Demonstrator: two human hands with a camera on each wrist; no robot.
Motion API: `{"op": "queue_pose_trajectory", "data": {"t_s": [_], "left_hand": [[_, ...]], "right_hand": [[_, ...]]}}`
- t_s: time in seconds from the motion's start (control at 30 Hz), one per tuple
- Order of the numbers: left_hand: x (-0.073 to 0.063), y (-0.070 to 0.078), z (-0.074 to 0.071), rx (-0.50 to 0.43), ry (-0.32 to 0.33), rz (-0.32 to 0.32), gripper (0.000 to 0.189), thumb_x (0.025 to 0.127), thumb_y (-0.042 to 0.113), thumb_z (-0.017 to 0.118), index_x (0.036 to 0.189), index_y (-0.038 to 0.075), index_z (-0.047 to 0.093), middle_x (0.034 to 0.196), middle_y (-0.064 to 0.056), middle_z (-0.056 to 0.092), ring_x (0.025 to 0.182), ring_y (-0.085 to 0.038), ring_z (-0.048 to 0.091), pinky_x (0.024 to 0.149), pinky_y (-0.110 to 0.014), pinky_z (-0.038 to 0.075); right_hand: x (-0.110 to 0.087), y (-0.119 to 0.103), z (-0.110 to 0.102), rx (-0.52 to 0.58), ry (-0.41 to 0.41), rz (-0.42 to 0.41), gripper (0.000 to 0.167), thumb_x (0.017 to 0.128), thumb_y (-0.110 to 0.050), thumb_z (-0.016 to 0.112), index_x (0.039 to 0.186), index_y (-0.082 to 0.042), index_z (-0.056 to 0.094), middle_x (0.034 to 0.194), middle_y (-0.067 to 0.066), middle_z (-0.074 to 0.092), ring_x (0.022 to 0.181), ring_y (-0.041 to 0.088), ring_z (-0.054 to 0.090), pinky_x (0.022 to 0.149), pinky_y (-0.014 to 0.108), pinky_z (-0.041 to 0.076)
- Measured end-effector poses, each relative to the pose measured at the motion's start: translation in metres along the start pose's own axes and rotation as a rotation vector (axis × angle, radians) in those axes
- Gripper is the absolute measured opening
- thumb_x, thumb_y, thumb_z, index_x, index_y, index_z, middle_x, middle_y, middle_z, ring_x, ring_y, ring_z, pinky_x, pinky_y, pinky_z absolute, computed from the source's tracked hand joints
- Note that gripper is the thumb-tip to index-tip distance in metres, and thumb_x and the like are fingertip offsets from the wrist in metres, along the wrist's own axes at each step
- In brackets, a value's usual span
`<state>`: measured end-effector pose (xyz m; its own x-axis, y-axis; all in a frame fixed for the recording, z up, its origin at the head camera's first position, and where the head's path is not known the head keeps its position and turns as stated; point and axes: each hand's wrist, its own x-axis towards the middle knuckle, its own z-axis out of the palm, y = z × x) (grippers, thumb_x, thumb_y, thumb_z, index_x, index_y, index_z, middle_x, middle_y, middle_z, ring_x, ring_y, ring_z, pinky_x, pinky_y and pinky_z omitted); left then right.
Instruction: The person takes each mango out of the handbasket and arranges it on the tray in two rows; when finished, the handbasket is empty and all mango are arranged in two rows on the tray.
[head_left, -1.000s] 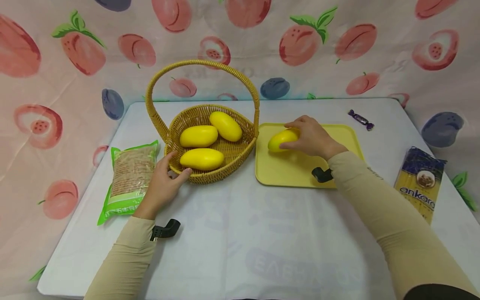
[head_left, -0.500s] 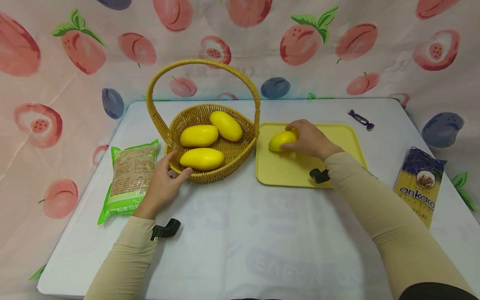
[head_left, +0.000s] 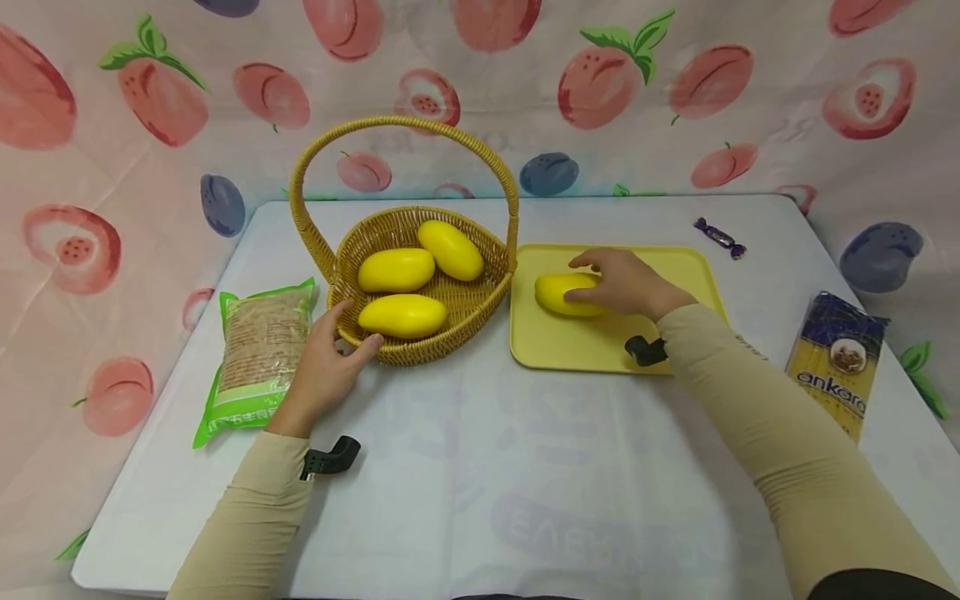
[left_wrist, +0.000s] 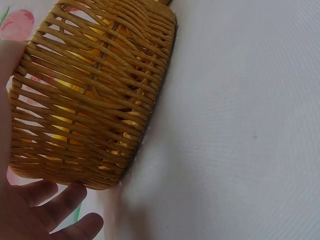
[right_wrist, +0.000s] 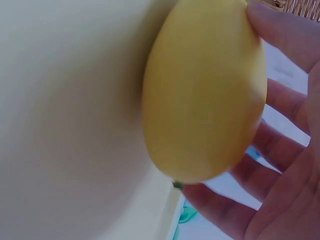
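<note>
A yellow mango (head_left: 567,295) lies on the yellow tray (head_left: 547,350). Around it is my right hand (head_left: 628,283), thumb along its near side and a gap under the raised index finger. The right wrist view shows the thumb by one end of the mango (right_wrist: 205,95) and the other fingers spread loosely behind it. My left hand (head_left: 330,371) holds the near left end of a wicker basket (head_left: 465,333), thumb and index finger at its rim. Inside lie three more mangoes (head_left: 402,317). In the left wrist view, the lower fingers (left_wrist: 67,200) spread beside the basket's woven wall (left_wrist: 95,100).
To the left of the basket lies a green-edged bag of brown food (head_left: 262,350). A purple-wrapped candy (head_left: 720,238) lies behind the tray's right corner. At the right edge of the white table (head_left: 480,467) is a blue and yellow pasta packet (head_left: 838,358). The basket's tall handle (head_left: 405,122) arches upward.
The mango at my right hand has turned from a slant to lie level on the tray, and the index finger has come away from it. My left hand and the basket have stayed put.
</note>
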<state>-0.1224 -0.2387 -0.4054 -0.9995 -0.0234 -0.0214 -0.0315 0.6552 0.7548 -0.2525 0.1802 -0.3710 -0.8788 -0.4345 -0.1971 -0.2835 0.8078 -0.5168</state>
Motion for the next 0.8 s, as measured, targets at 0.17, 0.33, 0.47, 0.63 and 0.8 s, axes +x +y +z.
{"op": "queue_pose_trajectory", "data": {"t_s": [0.17,0.33,0.47,0.63,0.8], "left_hand": [[0.000,0.000,0.000,-0.004,0.001,0.000,0.083,0.097,0.048,0.063,0.158,0.006,0.026,0.158,-0.025,0.024,0.143,-0.042,0.026,0.109,-0.062,0.028],[0.000,0.001,-0.001,-0.006,-0.004,-0.002,0.083,0.097,0.048,0.063,0.158,0.005,0.025,0.158,-0.025,0.024,0.142,-0.042,0.027,0.109,-0.062,0.029],[0.000,0.001,-0.001,-0.007,-0.006,-0.005,0.083,0.097,0.048,0.063,0.158,0.006,0.025,0.159,-0.025,0.023,0.143,-0.042,0.026,0.109,-0.062,0.027],[-0.001,0.002,-0.001,-0.007,-0.012,-0.010,0.083,0.097,0.049,0.062,0.158,0.007,0.025,0.159,-0.024,0.023,0.142,-0.042,0.026,0.109,-0.062,0.029],[-0.001,0.002,-0.002,-0.003,-0.012,-0.012,0.083,0.097,0.049,0.062,0.158,0.007,0.025,0.159,-0.024,0.023,0.140,-0.042,0.030,0.107,-0.061,0.032]], "right_hand": [[0.005,0.000,0.003,-0.003,0.010,0.000,0.059,0.093,-0.039,0.072,0.138,-0.003,0.058,0.139,0.019,0.055,0.130,0.039,0.045,0.110,0.053,0.033],[0.012,-0.001,0.002,-0.012,0.028,0.003,0.057,0.094,-0.036,0.071,0.137,-0.001,0.058,0.142,0.021,0.052,0.134,0.041,0.041,0.112,0.054,0.029],[0.019,-0.002,0.000,-0.016,0.042,-0.003,0.057,0.095,-0.036,0.070,0.138,-0.001,0.058,0.142,0.020,0.052,0.134,0.040,0.041,0.112,0.053,0.029],[0.029,-0.003,0.000,-0.024,0.054,-0.020,0.057,0.096,-0.036,0.069,0.138,-0.001,0.057,0.143,0.020,0.052,0.136,0.040,0.039,0.113,0.052,0.028],[0.036,-0.005,0.000,-0.026,0.058,-0.028,0.055,0.096,-0.035,0.069,0.138,0.000,0.057,0.144,0.021,0.050,0.137,0.040,0.038,0.114,0.052,0.027]]}}
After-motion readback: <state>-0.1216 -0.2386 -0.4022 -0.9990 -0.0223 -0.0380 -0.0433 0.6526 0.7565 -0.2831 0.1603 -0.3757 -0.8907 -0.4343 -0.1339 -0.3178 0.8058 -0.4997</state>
